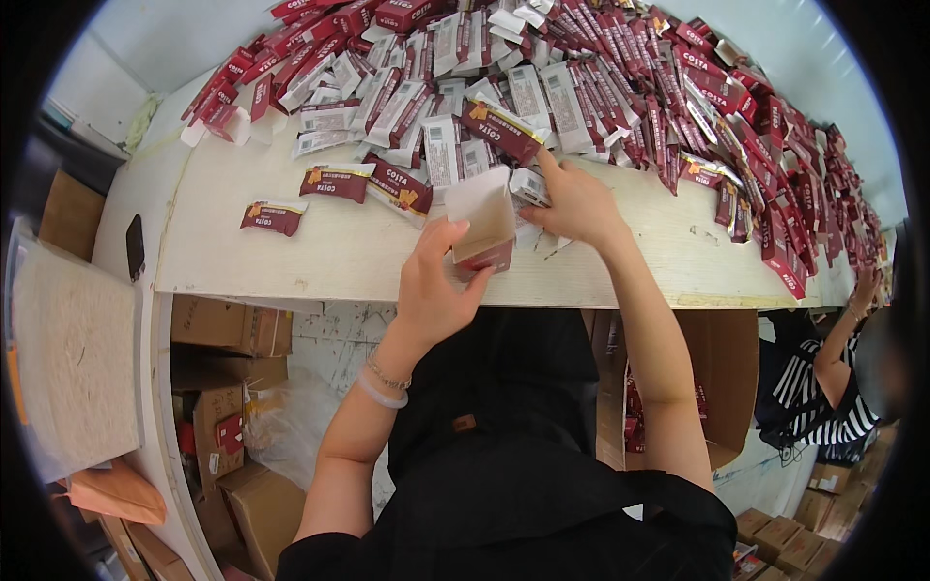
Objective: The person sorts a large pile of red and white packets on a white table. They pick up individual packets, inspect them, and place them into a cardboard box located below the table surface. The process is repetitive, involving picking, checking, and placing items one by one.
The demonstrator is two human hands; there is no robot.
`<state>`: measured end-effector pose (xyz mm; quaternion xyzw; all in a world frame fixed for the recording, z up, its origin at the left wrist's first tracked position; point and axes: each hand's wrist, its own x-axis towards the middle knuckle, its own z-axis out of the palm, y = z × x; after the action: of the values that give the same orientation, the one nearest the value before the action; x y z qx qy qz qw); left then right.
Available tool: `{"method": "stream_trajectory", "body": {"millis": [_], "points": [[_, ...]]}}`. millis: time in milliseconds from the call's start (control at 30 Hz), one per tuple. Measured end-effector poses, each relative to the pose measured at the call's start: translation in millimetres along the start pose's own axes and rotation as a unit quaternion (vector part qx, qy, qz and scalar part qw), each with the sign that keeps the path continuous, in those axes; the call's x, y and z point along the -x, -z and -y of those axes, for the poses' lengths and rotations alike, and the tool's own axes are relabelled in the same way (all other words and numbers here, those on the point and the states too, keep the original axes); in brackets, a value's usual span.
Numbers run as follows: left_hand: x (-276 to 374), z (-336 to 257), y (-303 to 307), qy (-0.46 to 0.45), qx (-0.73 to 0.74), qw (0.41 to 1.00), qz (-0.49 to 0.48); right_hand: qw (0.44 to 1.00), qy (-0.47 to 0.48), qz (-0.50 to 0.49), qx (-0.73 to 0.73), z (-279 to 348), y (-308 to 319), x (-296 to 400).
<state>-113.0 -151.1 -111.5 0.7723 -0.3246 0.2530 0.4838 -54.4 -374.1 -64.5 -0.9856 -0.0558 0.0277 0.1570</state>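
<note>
My left hand (439, 287) grips a small carton (483, 218) by its sides, just above the table's front edge. The carton's top is open, its pale inside shows, and its outside is dark red. Beside it, my right hand (577, 200) has its index fingertip at the end of a dark red Costa snack packet (501, 131). A silver packet (529, 187) shows between that hand's thumb and index finger; whether it is gripped cannot be told. Three more packets lie left of the carton, including a small one (274, 217) and a larger one (399, 190).
A heap of silver-backed packets (443, 152) and red cartons (708, 80) covers the far side of the white table (349, 261). A black phone (135, 247) lies at left. Cardboard boxes (218, 421) stand underneath. Another person in a striped top (828, 392) is at the right.
</note>
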Motion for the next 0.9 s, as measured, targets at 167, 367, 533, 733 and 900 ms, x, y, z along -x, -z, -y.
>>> {"method": "stream_trajectory", "body": {"millis": [167,367,533,733,900], "points": [[-7.9,-11.9,12.6,0.0,0.032,0.999,0.03,0.982,0.075,0.053,-0.167,-19.7,7.3,-15.4],[-12.5,-19.8,8.6,-0.003,0.032,0.999,0.029,0.763,-0.009,-0.174,-0.622,-19.1,50.7,34.0],[-21.5,-37.7,-16.4,0.002,0.029,0.999,0.031,0.649,0.142,-0.293,-0.688,48.9,50.9,60.8],[-20.7,-46.8,-33.2,0.027,0.049,0.998,-0.028,0.73,0.17,-0.433,-0.5,73.1,20.9,65.2],[-23.9,-46.1,-34.8,-0.006,0.031,0.999,-0.02,0.771,0.193,-0.499,-0.347,62.6,1.8,49.6]]}}
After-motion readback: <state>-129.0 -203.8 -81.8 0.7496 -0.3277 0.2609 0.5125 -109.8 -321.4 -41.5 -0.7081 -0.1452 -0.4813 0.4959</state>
